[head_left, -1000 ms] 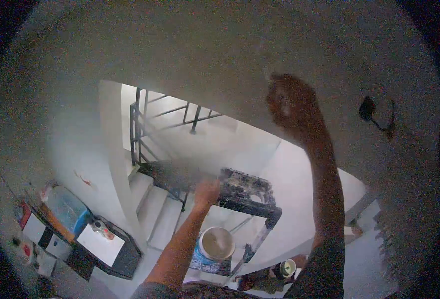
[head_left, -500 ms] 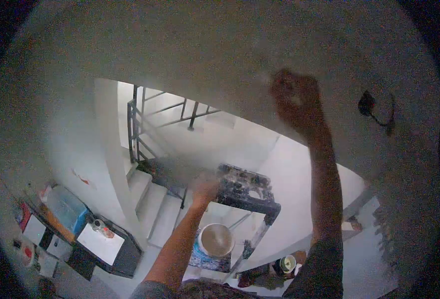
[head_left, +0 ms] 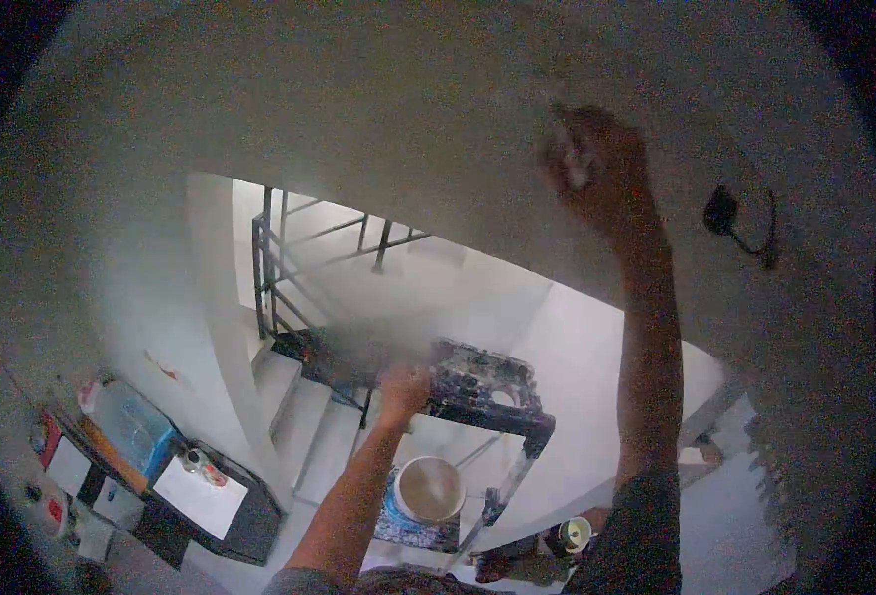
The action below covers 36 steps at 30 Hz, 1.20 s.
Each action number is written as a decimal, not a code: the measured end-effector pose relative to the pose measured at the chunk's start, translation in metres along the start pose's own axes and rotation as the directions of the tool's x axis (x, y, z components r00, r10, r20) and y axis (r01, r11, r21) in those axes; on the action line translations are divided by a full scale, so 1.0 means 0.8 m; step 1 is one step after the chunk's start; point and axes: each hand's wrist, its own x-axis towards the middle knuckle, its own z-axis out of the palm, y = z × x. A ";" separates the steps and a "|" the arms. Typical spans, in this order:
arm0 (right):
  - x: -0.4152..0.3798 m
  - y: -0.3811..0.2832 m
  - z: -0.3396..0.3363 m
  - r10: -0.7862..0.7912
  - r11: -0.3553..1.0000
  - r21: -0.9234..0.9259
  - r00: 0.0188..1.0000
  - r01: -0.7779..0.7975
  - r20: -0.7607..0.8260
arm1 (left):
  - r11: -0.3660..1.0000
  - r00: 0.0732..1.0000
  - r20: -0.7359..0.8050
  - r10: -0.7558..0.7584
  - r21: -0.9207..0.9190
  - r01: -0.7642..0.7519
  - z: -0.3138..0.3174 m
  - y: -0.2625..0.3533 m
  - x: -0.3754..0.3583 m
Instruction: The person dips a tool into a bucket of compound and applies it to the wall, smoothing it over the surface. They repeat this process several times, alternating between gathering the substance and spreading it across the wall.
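My right hand [head_left: 601,169] is raised against the pale sloping surface [head_left: 388,109] overhead, its fingers curled round a small whitish thing that I cannot make out. Lower down, my left hand [head_left: 405,389] is closed beside the left end of a dark, paint-spattered stand top [head_left: 487,382], which has a round hole in it. A grey blurred patch covers the view just beyond its fingers. Under the stand top is a white bucket [head_left: 430,490] with greyish-beige contents.
White stairs [head_left: 294,407] with a dark metal railing [head_left: 267,258] lie beyond. A black fitting with a wire [head_left: 721,210] hangs at right. At lower left, a blue clear container [head_left: 135,431] and white sheet [head_left: 200,496] sit on a dark surface. A pale green-topped container [head_left: 576,534] is lower right.
My right hand has shifted slightly up and right along the overhead surface, still curled. My left hand stays beside the stand top. The camera view has shifted a little.
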 end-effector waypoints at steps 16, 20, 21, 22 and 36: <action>0.028 0.031 0.026 0.274 0.949 0.175 0.960 -0.261 -0.057 | 0.924 0.931 0.152 -0.331 -0.146 0.352 0.002 0.000 0.008; 0.025 0.001 0.019 0.328 0.832 0.427 0.935 -0.353 0.134 | 0.941 0.954 0.070 -0.291 -0.160 0.298 0.012 -0.007 0.004; 0.025 -0.002 0.012 0.383 0.707 0.541 0.890 -0.455 0.248 | 0.942 0.955 0.066 -0.289 -0.158 0.296 0.014 -0.008 0.002; 0.028 -0.002 0.007 0.411 0.557 0.625 0.835 -0.547 0.365 | 0.936 0.950 0.057 -0.307 -0.163 0.312 0.015 -0.008 0.003; 0.041 -0.027 0.060 0.361 0.648 0.624 0.897 -0.437 0.253 | 0.868 0.885 0.191 -0.424 -0.195 0.457 -0.009 0.008 0.005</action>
